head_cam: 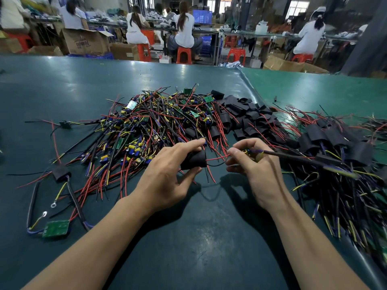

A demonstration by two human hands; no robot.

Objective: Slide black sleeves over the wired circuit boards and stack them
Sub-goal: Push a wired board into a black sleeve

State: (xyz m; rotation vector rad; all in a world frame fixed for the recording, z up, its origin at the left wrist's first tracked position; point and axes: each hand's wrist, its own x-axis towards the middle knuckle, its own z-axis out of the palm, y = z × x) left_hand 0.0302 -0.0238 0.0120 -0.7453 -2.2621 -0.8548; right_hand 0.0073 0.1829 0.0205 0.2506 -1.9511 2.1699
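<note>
My left hand (167,178) grips a black sleeve (193,160) between thumb and fingers, just above the green mat. My right hand (255,166) pinches a wired circuit board (252,153), mostly hidden by my fingers; its black cable runs off to the right. Red and black wires from the board reach into the sleeve's right opening. A big tangle of unsleeved boards (146,130) lies beyond my left hand. Loose black sleeves (245,116) lie piled behind my right hand. Sleeved boards (339,147) are stacked at the right.
A bare green board (56,228) and a sleeved one (61,173) lie apart at the left. The mat (201,237) changes to a lighter green sheet (314,88) at the right. Seated people, red stools and cardboard boxes fill the background.
</note>
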